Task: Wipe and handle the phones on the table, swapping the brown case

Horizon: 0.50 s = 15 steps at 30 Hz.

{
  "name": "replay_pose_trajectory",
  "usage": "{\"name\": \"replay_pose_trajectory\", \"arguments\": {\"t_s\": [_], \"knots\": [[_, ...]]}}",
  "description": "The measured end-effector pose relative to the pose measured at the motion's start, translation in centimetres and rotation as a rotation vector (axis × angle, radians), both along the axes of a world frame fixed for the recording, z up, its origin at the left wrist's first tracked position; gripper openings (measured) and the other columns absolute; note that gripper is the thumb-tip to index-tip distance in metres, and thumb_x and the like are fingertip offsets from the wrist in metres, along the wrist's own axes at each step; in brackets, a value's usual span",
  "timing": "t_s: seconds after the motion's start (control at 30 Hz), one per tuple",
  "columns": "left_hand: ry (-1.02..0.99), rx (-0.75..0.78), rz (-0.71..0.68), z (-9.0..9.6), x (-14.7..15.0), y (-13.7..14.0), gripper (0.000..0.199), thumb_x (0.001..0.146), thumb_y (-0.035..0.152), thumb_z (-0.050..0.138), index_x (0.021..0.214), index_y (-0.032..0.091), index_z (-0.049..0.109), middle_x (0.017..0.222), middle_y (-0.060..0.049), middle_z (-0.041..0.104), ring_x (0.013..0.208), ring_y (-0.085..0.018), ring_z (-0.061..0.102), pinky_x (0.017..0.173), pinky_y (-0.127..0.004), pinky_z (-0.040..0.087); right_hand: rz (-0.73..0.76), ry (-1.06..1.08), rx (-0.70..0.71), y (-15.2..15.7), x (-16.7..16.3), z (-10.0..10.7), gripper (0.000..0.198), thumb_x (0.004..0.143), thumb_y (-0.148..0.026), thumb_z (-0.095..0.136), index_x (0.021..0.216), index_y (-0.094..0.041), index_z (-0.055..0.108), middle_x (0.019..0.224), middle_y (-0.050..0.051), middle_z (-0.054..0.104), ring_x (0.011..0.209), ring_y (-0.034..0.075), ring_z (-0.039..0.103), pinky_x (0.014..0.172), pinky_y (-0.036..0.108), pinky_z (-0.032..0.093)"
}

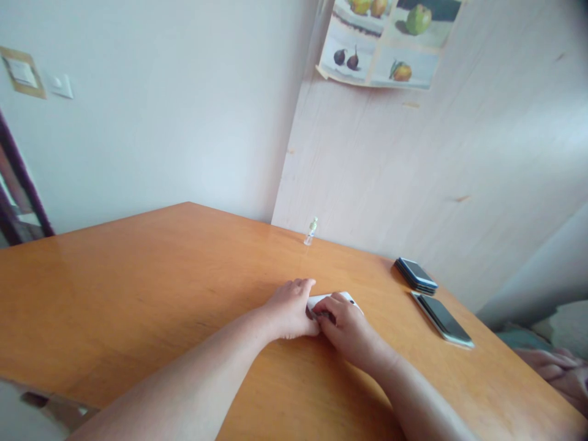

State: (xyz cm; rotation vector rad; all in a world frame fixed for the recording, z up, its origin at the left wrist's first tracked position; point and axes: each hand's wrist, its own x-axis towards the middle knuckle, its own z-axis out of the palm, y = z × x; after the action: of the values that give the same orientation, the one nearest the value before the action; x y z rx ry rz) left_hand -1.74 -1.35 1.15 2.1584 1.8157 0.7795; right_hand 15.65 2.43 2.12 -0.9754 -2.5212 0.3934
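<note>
A white phone (315, 301) lies on the wooden table in front of me, a small dark spot near its right corner. My left hand (293, 309) is closed around the phone's left end, its fingers bent over the far side. Over the phone's middle, my right hand (343, 321) has thumb and fingers pinched close together, beside the left hand. Something small and dark shows at its fingertips, too hidden to name. Both hands cover much of the phone.
Behind the hands, a small clear bottle (310, 232) with a pale green top stands near the wall. On the right are a stack of phones (416, 275) and a dark phone (445, 320) on a larger pale device. Fruit pictures (374, 58) hang on the wall.
</note>
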Motion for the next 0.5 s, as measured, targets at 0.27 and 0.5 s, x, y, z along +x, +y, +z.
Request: {"name": "replay_pose_trajectory", "arguments": {"t_s": [0.27,0.5], "knots": [[-0.011,-0.042,-0.014,0.4,0.0,-0.2,0.092,0.056,0.041,0.072,0.138,0.016,0.038,0.129,-0.016,0.056,0.118,-0.034,0.054,0.096,-0.041,0.046,-0.419,-0.138,0.047,3.1,3.0,0.0,0.022,0.084,-0.016,0.049,0.093,-0.020,0.069,0.093,0.006,0.061,0.085,0.017,0.057,0.072,0.026,0.038],[-0.023,-0.010,-0.011,0.1,0.0,-0.1,0.089,0.060,0.037,0.068,0.140,0.014,0.035,0.130,-0.016,0.056,0.118,-0.034,0.054,0.099,-0.041,0.044,-0.005,-0.079,0.078,0.2,-0.3,0.3,0.032,0.086,-0.012,0.047,0.102,-0.025,0.071,0.098,0.005,0.064,0.095,0.017,0.056,0.086,0.027,0.040]]}}
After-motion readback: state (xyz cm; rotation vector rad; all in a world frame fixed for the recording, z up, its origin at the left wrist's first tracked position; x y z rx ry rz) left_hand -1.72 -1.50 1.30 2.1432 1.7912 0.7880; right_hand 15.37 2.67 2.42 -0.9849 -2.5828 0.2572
